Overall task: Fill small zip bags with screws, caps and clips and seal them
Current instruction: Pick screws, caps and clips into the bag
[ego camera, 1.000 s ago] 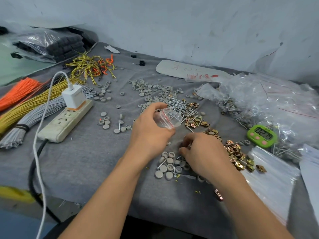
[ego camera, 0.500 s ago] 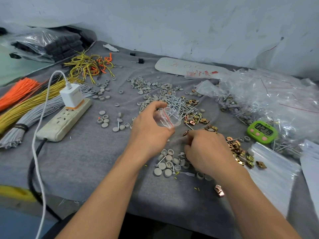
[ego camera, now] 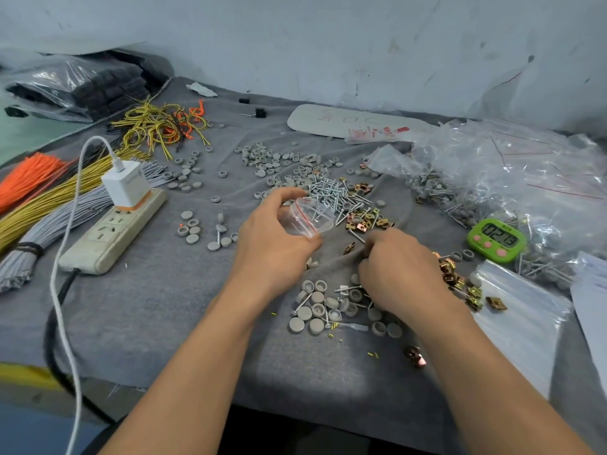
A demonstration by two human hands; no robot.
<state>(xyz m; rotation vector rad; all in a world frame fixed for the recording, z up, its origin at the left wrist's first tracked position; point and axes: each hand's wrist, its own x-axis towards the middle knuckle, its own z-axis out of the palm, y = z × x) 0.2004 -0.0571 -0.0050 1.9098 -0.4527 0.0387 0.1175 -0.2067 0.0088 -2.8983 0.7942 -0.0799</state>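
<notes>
Zip bag (ego camera: 308, 217), small and clear with a red seal line, sits pinched open in the left hand (ego camera: 274, 239) above the grey-clothed counter (ego camera: 157, 310). Just beyond it lie screws (ego camera: 335, 192) and brass clips (ego camera: 364, 218). The right hand (ego camera: 399, 270) curls knuckles-up over grey caps (ego camera: 315, 310); I cannot tell what it grips.

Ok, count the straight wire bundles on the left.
3: the orange bundle farthest left, the yellow bundle beside it, and the grey bundle next to the power strip. The loose tangle behind isn't counted; more may lie outside the frame.
</notes>
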